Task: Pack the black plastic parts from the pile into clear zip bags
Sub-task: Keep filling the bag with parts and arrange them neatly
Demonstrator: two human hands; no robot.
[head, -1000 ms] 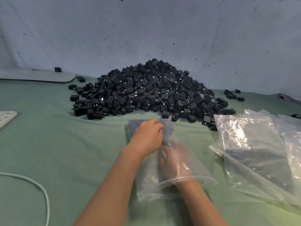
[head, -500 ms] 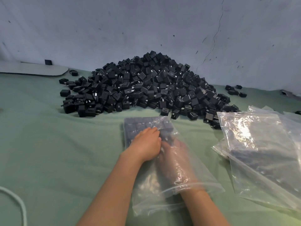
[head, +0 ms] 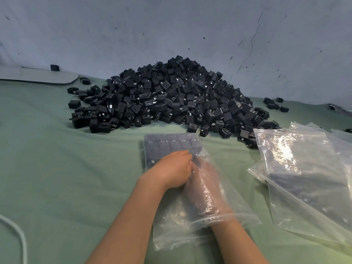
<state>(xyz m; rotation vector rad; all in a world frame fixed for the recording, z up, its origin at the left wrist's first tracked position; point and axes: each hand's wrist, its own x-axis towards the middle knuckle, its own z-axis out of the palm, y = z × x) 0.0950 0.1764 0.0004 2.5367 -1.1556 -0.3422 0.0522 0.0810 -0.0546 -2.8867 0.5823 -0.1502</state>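
Note:
A big pile of black plastic parts (head: 171, 96) lies on the green cloth against the wall. In front of it lies a clear zip bag (head: 171, 227), mouth toward me. Rows of black parts (head: 171, 143) fill its far end. My left hand (head: 171, 170) rests on top of the bag, fingers bent down onto the plastic just behind those rows. My right hand (head: 205, 187) is inside the bag up to the wrist, blurred by the plastic. Its fingertips are hidden beside the left hand.
A stack of clear zip bags (head: 304, 168) lies to the right, overlapping the pile's edge. A few loose black parts (head: 274, 105) sit at the back right. At the back left lies a flat grey board (head: 38, 77), and a white cable (head: 19, 237) curves at the lower left.
My left hand has slid back from the bag's far end toward me, uncovering the rows of parts. The right hand stays inside the bag. My view has shifted slightly.

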